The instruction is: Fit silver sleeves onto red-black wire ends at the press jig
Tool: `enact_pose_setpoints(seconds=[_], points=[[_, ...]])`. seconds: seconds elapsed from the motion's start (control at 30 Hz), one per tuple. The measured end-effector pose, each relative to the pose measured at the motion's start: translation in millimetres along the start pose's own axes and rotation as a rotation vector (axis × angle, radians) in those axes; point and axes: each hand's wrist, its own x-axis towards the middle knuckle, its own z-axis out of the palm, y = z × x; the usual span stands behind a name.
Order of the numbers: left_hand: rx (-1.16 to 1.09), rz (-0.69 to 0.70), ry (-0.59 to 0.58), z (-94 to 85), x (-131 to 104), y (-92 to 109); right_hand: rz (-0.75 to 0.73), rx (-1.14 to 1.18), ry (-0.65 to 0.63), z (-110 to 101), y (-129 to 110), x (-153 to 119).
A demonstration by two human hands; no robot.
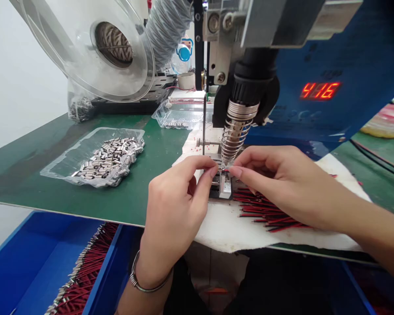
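Both hands meet at a small metal fixture under the tip of a soldering iron wrapped in a coil spring. My left hand pinches what looks like a small metal cylinder, mostly covered by the thumb and forefinger. From the other side, my right hand pinches a thin red and black wire by its end, close to the iron tip. Below the right hand lies a bundle of red and black wires on a white cloth.
A clear plastic tray of small metal cylinders sits left on the green table. Behind are a fume hood and another clear tray. A blue machine reads 416. A blue bin holds wired cylinders.
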Motion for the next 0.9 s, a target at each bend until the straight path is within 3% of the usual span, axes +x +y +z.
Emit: enact_pose_setpoints(seconds=[0.9], points=[[-0.015,0.043,0.012,0.7,-1.0,-2.2,-0.031,0.041,0.002,0.9,-0.7,1.1]])
